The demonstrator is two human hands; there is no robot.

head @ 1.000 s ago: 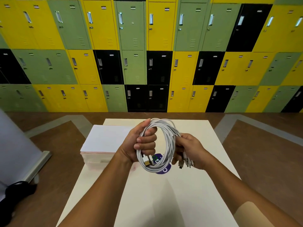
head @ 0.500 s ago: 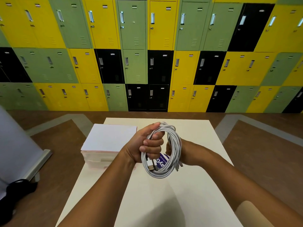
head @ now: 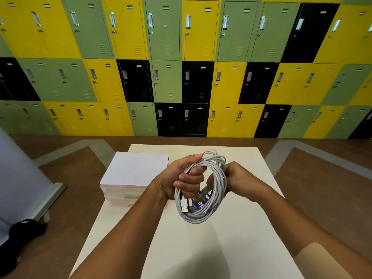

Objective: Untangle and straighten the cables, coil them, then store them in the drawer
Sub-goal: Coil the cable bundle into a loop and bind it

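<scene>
A coil of white cables (head: 203, 216) hangs in the air above the white table (head: 231, 238). My left hand (head: 181, 178) grips the coil's left side, fingers curled through the loops. My right hand (head: 237, 178) holds the right side of the coil, its fingers mostly hidden behind the strands. A white USB plug (head: 184, 207) points down inside the coil near my left hand. A blurred cable end crosses the middle of the coil. The small white drawer unit (head: 134, 174) stands at the table's left edge, its drawers shut.
A purple sticker (head: 198, 202) lies on the table under the coil. Yellow, green and black lockers (head: 185, 67) fill the wall behind. A grey stand (head: 24, 178) and a black bag (head: 22, 238) sit on the brown floor at the left.
My right hand has turned from the coil's lower right to its right side, carrying the loose plug ends in through the loop. The coil has tilted and sunk slightly.
</scene>
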